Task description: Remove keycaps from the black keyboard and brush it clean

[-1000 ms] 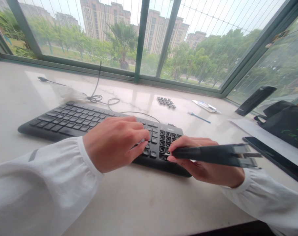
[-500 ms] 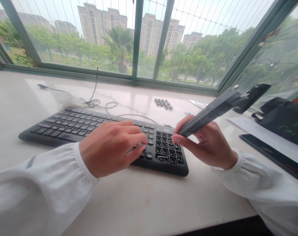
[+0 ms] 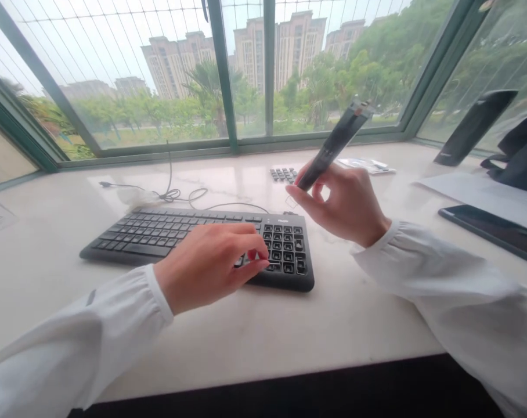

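A black keyboard lies on the white surface. Its number pad has no keycaps; bare dark sockets show there. My left hand rests over the keyboard's right half, thumb and forefinger pinched at the pad's lower left edge. A thin pale line shows by the fingertips; whether they grip anything is unclear. Raised beyond the number pad, my right hand grips one end of a long, slim dark case that tilts up to the right. Its far end looks translucent. Behind that hand sit several loose keycaps in rows.
A coiled cable lies behind the keyboard. To the right are a phone, white paper, a black bag and a standing black box. A clear plastic packet lies near the window. The table's front edge runs along the bottom.
The view has shifted. My right hand has moved away from the number pad, up and farther back, still holding the dark case. My left hand's fingertips are now nearer the pad's lower left edge.
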The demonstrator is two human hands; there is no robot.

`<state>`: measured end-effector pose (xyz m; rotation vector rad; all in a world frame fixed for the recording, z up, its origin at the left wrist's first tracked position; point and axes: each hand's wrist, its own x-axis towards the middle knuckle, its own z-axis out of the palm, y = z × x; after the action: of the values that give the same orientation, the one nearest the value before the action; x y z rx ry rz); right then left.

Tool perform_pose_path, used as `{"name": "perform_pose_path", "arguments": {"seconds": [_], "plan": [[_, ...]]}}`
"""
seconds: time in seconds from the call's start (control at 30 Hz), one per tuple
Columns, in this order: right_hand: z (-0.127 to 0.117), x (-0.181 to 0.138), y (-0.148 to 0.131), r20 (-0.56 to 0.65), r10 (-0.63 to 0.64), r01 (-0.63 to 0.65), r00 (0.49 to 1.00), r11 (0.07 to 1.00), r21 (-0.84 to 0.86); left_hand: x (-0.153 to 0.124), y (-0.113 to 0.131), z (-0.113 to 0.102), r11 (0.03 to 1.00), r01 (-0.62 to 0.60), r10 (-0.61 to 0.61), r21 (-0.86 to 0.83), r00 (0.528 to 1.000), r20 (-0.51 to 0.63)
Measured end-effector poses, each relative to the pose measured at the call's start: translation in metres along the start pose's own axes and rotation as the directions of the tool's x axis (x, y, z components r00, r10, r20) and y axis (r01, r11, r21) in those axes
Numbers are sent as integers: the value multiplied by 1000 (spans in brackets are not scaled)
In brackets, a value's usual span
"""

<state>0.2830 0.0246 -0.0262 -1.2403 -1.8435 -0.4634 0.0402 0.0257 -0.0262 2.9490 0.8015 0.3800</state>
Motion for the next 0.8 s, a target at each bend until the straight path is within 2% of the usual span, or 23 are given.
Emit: {"name": "perform_pose_path", "arguments": {"seconds": [0.13, 0.27, 0.5, 0.8], "plan": [[0, 2, 1, -24, -6, 5, 1000, 999, -31, 10, 2, -3, 998, 29, -33, 51, 996, 80], [2, 1, -1, 7, -19, 19, 1000, 998, -52, 12, 1, -1, 996, 45, -56, 82, 988, 140], [7, -1, -1, 28, -66, 68, 997, 996, -66, 12, 6, -1, 992, 26, -46, 127, 987, 151], [5, 0, -3, 35, -56, 58, 998, 996, -74, 10, 5, -3, 967, -5, -37, 256, 986, 160]]}}
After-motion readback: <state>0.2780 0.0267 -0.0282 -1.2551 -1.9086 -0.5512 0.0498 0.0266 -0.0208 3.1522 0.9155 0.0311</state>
